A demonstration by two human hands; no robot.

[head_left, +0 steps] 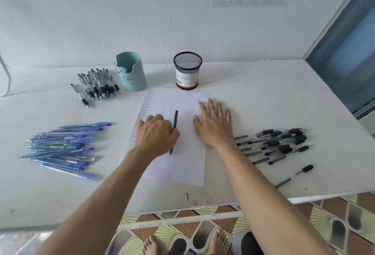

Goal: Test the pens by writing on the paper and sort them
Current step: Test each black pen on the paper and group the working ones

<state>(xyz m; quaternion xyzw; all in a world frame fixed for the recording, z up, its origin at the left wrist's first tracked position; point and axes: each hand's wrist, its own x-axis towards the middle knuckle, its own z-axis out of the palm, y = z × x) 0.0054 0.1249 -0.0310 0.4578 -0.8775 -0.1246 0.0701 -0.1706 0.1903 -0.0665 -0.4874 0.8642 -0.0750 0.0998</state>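
- Bare feet (151,244) on a patterned tile floor sit nearest the camera, below the near edge of the white table (263,96). Both forearms reach over that edge.
- The left hand (156,133) has its fingers curled round a dark pen (175,119), gripping it along the lower half. The back of the hand hides which fingers close on it, and the hand is slightly blurred.
- The pen's long axis runs almost straight away from the person. One end sticks out beyond the grip and the other pokes out on the near side, over the sheet of paper (182,165). I cannot tell whether the near end touches the sheet.
- A column of small written test words (149,100) runs down the paper's left margin, beyond the grip and to its left, partly under the hand.
- The right hand (215,125) lies flat to the right of the grip. Its fingers are spread, it holds nothing, and it presses on the paper's right edge.
- The pile of black pens (280,145) lies right of the grip, past the right hand. The blue pens (60,147) lie well to its left, and the clear pens with black grips (97,84) are beyond it on the left.
- A teal holder (132,72) and a black mesh cup (187,70) stand beyond the paper.
- The pen in hand probably belongs with the black pile, so sorting it likely means crossing over the right hand.
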